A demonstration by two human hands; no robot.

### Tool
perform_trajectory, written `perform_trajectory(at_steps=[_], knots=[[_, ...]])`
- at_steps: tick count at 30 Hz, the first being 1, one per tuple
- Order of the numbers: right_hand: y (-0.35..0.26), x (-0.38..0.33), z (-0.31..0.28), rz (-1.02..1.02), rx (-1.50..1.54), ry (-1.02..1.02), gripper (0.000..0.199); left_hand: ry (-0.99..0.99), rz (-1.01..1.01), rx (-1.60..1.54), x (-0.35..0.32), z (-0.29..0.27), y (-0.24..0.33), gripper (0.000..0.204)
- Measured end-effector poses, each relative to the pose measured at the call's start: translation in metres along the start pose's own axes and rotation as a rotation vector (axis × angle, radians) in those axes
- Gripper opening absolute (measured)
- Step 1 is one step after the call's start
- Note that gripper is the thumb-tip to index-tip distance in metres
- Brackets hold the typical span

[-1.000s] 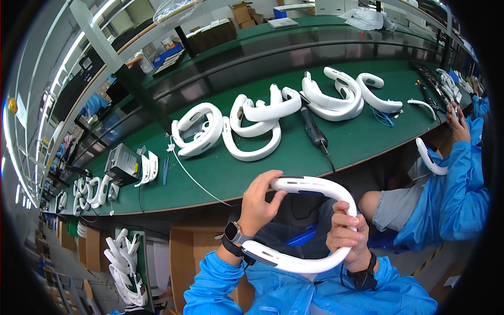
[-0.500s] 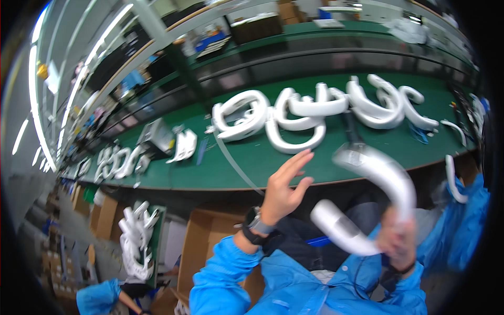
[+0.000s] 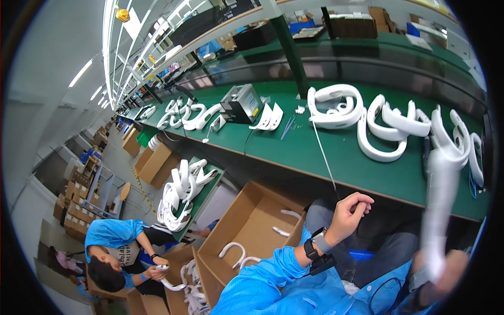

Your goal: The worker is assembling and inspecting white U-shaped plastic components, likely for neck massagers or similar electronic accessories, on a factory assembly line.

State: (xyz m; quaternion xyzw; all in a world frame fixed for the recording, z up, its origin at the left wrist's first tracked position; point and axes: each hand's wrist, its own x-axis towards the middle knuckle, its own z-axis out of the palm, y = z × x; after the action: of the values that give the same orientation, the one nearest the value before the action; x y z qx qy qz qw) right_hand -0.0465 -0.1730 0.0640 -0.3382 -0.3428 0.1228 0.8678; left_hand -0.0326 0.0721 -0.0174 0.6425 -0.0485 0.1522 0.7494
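Note:
My right hand [image 3: 452, 270], smeared by motion at the lower right, is wrapped round one end of a white curved plastic housing [image 3: 441, 205]. This housing is blurred too, and its upper end overlaps the pieces on the bench. My left hand [image 3: 349, 219] is held in front of the bench edge, its fingers curled in with nothing visible in them. On the green workbench [image 3: 294, 155] lie several similar white U-shaped housings, among them a ring-like one [image 3: 336, 125] and a larger curved one [image 3: 383, 155]. A thin white cable [image 3: 324, 157] hangs over the edge near my left hand.
An open cardboard box [image 3: 252, 223] with a few white curved pieces stands left of my lap. Beyond it, a person [image 3: 113, 252] in blue handles a similar piece beside a small green table [image 3: 212, 181] piled with housings. A metal box-shaped device [image 3: 241, 102] and blue tweezers [image 3: 287, 127] are on the bench.
The view has swung left, bringing the cardboard box and the other person into fuller view. My left hand's fingers have curled in. My right hand still grips the housing, which is now nearly upright.

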Motion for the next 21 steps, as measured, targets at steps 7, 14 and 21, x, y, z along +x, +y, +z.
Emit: perform_trajectory(at_steps=[7,14,21], knots=[[0.01,-0.022,0.003,0.298,-0.01,0.143,0.031,0.211,0.28,0.094,-0.009,-0.014,0.041,0.016],[0.073,0.007,0.024,0.47,-0.716,-0.119,0.045,0.079,-0.161,-0.49,-0.037,-0.019,0.055,0.042],[0.093,-0.003,0.027,0.486,-1.18,-0.363,0.05,0.055,-0.434,-0.459,-0.06,-0.02,0.044,0.071]])
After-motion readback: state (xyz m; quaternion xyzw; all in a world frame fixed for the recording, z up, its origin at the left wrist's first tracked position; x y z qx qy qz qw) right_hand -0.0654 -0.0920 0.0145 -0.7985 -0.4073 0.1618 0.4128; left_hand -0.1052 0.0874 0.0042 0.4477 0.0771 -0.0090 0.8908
